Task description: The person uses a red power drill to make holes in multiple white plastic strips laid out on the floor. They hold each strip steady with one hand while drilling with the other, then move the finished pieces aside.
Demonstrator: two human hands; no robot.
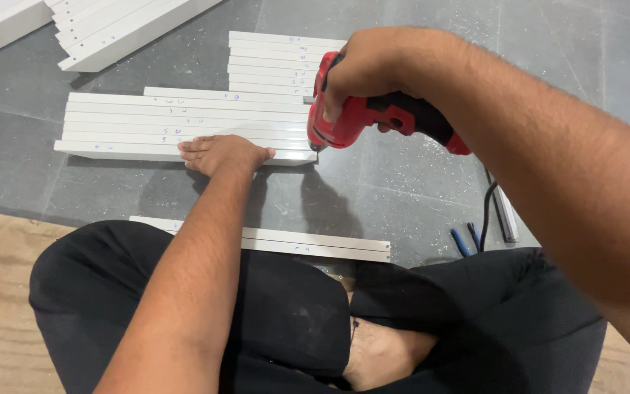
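Red-and-black power drill [373, 117] pointing down, tip at right end of nearest white strip [125, 149] in row of white strips [184, 120] lying on grey floor [402, 182]. Right hand [380, 69] fingers wrapped closed round drill body. Left hand [222, 155] flat, fingers spread, pressing nearest strip. Second stack [271, 62] beyond. Two strips [315, 246] by black-trousered knees. Blue-handled tool [464, 241] at right.

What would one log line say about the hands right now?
left hand: flat on white slats | right hand: grips red drill | drill tip: at nearest slat's end | floor: dusty grey
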